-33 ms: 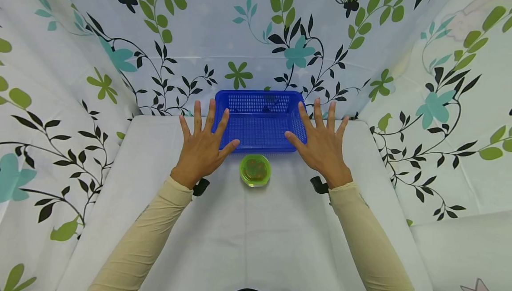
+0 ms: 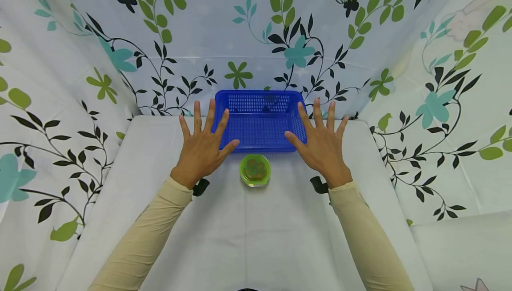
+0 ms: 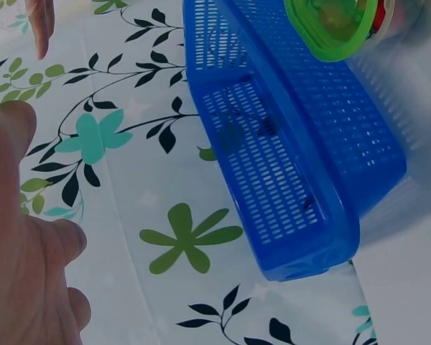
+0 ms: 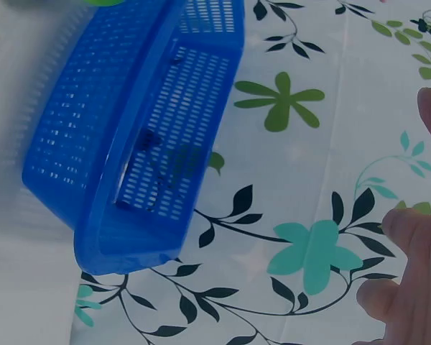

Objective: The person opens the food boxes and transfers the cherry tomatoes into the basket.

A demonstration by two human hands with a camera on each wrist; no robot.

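My left hand (image 2: 202, 151) is spread in the air with fingers straight, just left of a blue plastic basket (image 2: 260, 150). Mirroring it on the right, my right hand (image 2: 323, 149) has its fingers fanned out, its thumb and index finger overlapping the basket's right edge in the head view. Neither hand holds anything. Between the two wrists, in front of the basket, a small container with a green lid (image 2: 255, 170) stands on the white table; orange-red contents show through the lid. In the left wrist view the lid (image 3: 337, 43) appears at the top, beside the slotted basket (image 3: 273, 165).
A white cloth covers the table (image 2: 246, 237). Behind it and at both sides hangs a curtain (image 2: 192, 29) printed with leaves and flowers. A black device (image 2: 201, 187) is on the left wrist, another black device (image 2: 319, 185) on the right.
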